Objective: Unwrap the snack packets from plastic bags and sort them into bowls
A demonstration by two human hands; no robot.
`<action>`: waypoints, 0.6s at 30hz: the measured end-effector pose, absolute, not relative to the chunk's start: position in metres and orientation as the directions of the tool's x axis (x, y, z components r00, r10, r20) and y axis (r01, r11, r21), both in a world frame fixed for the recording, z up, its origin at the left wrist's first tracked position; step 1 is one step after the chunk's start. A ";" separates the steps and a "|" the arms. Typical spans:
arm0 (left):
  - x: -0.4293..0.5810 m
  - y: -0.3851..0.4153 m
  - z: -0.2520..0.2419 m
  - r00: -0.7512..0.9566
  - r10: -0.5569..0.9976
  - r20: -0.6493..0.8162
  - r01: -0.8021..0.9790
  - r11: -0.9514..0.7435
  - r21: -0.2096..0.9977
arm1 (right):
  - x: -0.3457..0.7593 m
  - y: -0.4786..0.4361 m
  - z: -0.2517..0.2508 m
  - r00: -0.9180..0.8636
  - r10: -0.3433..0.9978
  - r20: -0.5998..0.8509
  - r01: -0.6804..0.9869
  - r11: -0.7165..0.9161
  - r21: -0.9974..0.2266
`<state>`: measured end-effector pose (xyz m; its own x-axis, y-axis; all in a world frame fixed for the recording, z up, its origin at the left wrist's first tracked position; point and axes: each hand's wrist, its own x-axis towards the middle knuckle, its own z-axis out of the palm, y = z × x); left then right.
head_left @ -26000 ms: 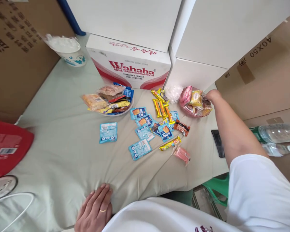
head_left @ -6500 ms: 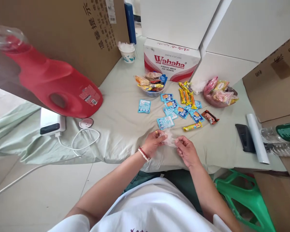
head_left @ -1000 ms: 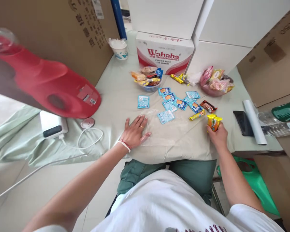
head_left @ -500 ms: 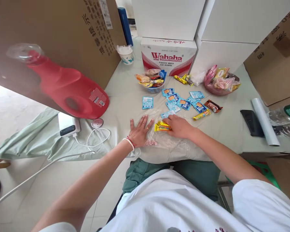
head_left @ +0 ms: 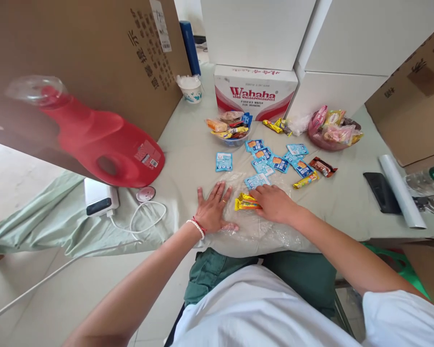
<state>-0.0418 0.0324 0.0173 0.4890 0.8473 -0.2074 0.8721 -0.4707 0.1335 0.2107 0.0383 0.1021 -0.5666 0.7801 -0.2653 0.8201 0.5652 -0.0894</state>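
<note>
on the pale-green cloth-covered table (head_left: 188, 144), over thin clear plastic film (head_left: 271, 235), the right hand (head_left: 275, 204) had its fingers clamped round narrow yellow-wrapped snack bars (head_left: 244, 201); the left hand (head_left: 211, 212) lay flat, fingers spread; the bars seemed light, stiff, slippery, crushable, best held across their sides

The left arm (head_left: 144, 284) reaches forward from the lower left, and the left grip (head_left: 210, 212) lies palm down, fingers spread and pointing ahead, thumb out to the side. The right arm (head_left: 340, 253) slants in from the lower right; the right grip (head_left: 275, 203) is back up, fingers bent and closed, near the left grip but apart.
</note>
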 end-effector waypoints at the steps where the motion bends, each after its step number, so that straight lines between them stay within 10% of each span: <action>1: -0.041 0.032 0.018 0.487 0.848 -0.207 0.873 -0.467 0.140 | 0.205 0.037 0.096 -0.580 0.769 -0.268 0.809 0.581 -0.086; 18: -0.044 0.030 0.016 0.495 0.849 -0.184 0.869 -0.479 0.124 | 0.217 0.019 0.071 -0.582 0.786 -0.207 0.808 0.587 -0.042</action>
<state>-0.0439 0.0301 0.0156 0.4949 0.8491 -0.1845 0.8688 -0.4794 0.1241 0.2174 0.0193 0.0708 -0.5822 0.7861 -0.2075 0.8082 0.5875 -0.0418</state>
